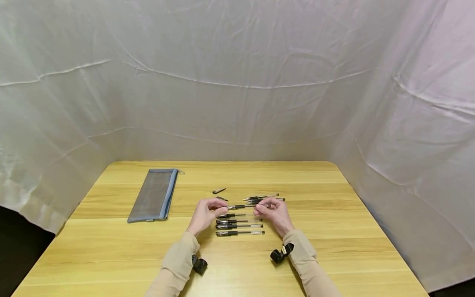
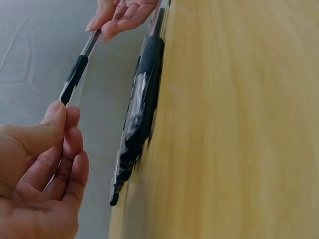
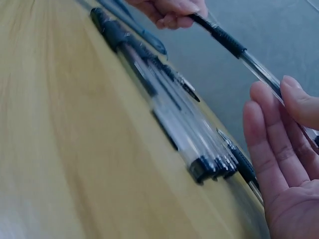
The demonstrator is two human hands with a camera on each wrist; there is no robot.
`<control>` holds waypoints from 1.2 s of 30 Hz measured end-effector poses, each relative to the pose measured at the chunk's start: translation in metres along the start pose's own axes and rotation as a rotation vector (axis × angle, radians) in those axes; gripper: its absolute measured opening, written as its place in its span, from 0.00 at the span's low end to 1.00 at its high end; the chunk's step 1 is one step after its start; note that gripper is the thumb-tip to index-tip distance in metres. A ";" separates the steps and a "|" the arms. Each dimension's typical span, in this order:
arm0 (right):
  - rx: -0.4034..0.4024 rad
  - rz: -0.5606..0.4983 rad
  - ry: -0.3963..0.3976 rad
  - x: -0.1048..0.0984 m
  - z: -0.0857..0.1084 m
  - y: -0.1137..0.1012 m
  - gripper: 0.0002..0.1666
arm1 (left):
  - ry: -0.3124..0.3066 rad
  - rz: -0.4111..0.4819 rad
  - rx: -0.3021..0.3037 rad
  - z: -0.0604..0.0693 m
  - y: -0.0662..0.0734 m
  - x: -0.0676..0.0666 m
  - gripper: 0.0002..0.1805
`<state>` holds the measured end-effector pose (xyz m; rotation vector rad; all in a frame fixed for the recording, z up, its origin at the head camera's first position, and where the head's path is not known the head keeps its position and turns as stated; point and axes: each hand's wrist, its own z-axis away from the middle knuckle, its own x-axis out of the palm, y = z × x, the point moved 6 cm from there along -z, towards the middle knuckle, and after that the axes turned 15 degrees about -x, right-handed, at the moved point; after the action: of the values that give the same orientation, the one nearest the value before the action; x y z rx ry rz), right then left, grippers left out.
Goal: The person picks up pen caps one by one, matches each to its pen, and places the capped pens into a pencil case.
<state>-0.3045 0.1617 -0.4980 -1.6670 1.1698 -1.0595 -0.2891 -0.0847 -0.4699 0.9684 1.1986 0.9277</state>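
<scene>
Both hands hold one black-gripped clear pen [image 1: 241, 206] level above a row of pens. The left hand [image 1: 206, 214] pinches its capped end between thumb and fingertips; in the left wrist view that hand [image 2: 45, 164] shows the cap end just past its thumb. At the other end, the right hand [image 1: 273, 213] pinches the clear barrel, which the right wrist view shows between the thumb and fingers of this hand [image 3: 289, 139]. Below lie several capped pens [image 1: 240, 233], side by side on the table. Two uncapped pens [image 1: 261, 197] lie behind the right hand.
On the wooden table [image 1: 111, 255], a grey mesh pouch with blue edging [image 1: 153, 196] lies at the left. Two loose caps, one [image 1: 219, 191] farther back and one [image 1: 222, 199] near the left fingers, lie behind the hands. Pale cloth [image 1: 237, 111] hangs around the table.
</scene>
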 end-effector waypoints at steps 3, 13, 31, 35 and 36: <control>-0.029 0.108 -0.019 -0.003 -0.002 -0.001 0.14 | 0.006 0.004 -0.039 -0.003 -0.005 -0.004 0.08; 0.009 0.332 -0.086 -0.011 -0.005 0.001 0.16 | 0.088 -0.187 -0.096 -0.006 -0.013 -0.014 0.04; -0.193 0.856 -0.164 -0.003 -0.016 -0.007 0.06 | 0.190 -0.372 -0.151 -0.013 -0.020 -0.016 0.03; -0.176 0.870 -0.167 -0.003 -0.017 -0.006 0.04 | 0.190 -0.375 -0.149 -0.013 -0.020 -0.015 0.03; -0.171 0.871 -0.167 -0.003 -0.017 -0.006 0.03 | 0.189 -0.376 -0.148 -0.013 -0.020 -0.015 0.03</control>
<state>-0.3195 0.1637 -0.4876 -1.1179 1.6681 -0.2719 -0.3029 -0.1038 -0.4853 0.5200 1.3918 0.8031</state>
